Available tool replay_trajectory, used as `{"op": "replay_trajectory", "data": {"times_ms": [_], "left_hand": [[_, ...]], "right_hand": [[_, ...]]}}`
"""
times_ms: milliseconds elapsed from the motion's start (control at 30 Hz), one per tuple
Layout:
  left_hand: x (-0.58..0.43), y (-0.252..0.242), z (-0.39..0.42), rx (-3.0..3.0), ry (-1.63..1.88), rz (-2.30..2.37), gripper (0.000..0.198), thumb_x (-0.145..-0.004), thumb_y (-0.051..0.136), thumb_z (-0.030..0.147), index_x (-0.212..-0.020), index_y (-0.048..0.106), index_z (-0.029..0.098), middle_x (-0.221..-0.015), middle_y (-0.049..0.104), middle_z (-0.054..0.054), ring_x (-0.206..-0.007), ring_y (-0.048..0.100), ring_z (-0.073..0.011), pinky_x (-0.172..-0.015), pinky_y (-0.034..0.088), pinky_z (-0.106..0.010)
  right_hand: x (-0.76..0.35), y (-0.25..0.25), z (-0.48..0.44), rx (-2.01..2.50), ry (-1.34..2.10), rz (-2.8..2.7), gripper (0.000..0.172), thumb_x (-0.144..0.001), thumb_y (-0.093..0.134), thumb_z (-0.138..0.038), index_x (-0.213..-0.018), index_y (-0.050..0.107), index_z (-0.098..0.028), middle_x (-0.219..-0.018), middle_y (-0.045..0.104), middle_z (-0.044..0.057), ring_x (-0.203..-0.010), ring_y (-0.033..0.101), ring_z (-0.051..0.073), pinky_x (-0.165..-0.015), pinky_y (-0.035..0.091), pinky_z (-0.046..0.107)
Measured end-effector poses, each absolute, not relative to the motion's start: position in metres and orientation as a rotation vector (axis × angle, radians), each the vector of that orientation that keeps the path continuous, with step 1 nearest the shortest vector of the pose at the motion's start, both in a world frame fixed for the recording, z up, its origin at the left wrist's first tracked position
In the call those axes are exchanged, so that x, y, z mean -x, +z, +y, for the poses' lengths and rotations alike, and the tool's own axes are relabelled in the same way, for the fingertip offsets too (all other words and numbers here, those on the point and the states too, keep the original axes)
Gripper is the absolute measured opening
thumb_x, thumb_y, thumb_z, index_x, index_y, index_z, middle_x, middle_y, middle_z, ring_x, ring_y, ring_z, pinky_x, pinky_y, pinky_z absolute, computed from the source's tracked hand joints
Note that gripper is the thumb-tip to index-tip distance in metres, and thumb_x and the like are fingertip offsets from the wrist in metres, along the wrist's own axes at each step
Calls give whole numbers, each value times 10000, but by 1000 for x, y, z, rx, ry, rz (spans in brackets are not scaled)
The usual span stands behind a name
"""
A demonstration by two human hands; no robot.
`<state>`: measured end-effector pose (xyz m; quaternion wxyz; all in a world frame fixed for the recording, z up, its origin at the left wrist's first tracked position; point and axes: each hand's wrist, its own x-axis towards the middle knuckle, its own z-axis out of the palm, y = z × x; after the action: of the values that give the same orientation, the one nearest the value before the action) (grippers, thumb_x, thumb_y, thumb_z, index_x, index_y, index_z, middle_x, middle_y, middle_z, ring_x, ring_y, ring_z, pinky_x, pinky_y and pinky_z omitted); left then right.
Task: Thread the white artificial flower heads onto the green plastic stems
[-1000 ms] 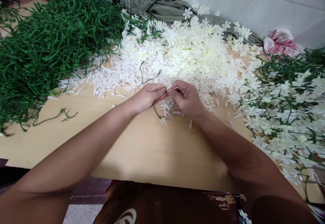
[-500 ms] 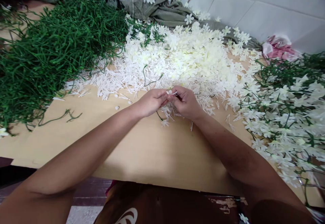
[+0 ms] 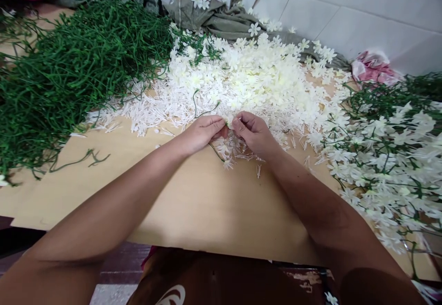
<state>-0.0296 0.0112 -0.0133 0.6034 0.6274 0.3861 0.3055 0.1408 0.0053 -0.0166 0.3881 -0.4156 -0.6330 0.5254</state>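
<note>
Above the near edge of the white heap, both hands meet at the fingertips. My left hand [image 3: 207,133] is closed in a pinch on a green artificial flower stem [image 3: 217,152], whose lower branch hangs beneath the fingers with a white blossom [image 3: 228,163] at its end. My right hand [image 3: 254,133] pinches a small white artificial flower [image 3: 230,122] at the stem's tip; the fingers partly hide it. Just behind the hands lie many loose thin white sticks [image 3: 155,104], with another green stem [image 3: 196,104] on top.
A large pile of green stems [image 3: 86,61] fills the left. Loose white flowers [image 3: 269,72] are heaped at the back middle, and flowered stems [image 3: 386,157] at the right. Grey-green cloth [image 3: 221,19] lies along the tiled wall. Two stray stem pieces [image 3: 74,161] rest on the brown board [image 3: 207,203].
My fingertips have drawn slightly apart, and the white flower now sits at the stem's tip between them. The hanging blossom has swung a little up and right. The view has shifted slightly.
</note>
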Motion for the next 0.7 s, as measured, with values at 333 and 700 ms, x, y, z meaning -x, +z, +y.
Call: {"op": "replay_trajectory", "data": {"times_ms": [333,700], "left_hand": [[32,-12,13,-1542,716,996,275,-833,497,383,-664,484,167,-592,416,27,-566,354,-89,-539,278,-230],[35,-9,14,-1567,649,859,312,-845,492,371,-615,477,160,-551,368,39,-511,302,-75,-505,216,-239]], "right_hand": [[-138,-20,1,1045,1205,-1690,392,-718,694,-533,-804,501,-204,-603,438,-66,-508,368,61,-475,319,222],[-145,-14,2,1001,683,-2036,239,-872,549,-323,-690,481,-184,-593,410,-48,-555,344,76,-557,303,249]]}}
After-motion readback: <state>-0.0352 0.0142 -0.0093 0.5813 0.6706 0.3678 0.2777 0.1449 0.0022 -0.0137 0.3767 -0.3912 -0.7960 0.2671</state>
